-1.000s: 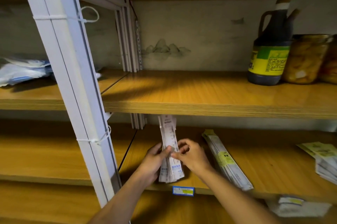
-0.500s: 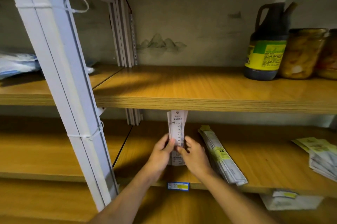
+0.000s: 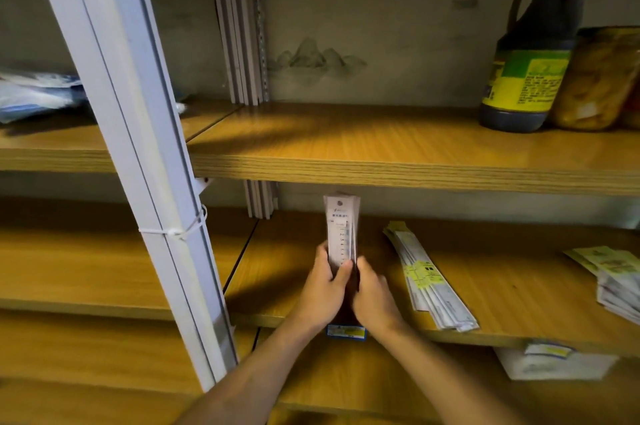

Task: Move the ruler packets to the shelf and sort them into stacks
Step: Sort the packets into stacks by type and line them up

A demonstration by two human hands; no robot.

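Holding a bunch of ruler packets (image 3: 341, 232) upright over the middle shelf (image 3: 502, 289), I've got my left hand (image 3: 323, 289) wrapped round its left edge, thumb across the front, and my right hand (image 3: 372, 293) clamping the right edge. The front packet is white, with a scale of small numbers running down it; the bunch's lower end is hidden behind my hands, and the print is too blurred to read. To the right, a second stack of packets (image 3: 427, 277) lies flat on the same shelf, a yellow label on it. On the shelf above, a dark bottle (image 3: 530, 54) touches a jar (image 3: 595, 78) of pale yellowish contents.
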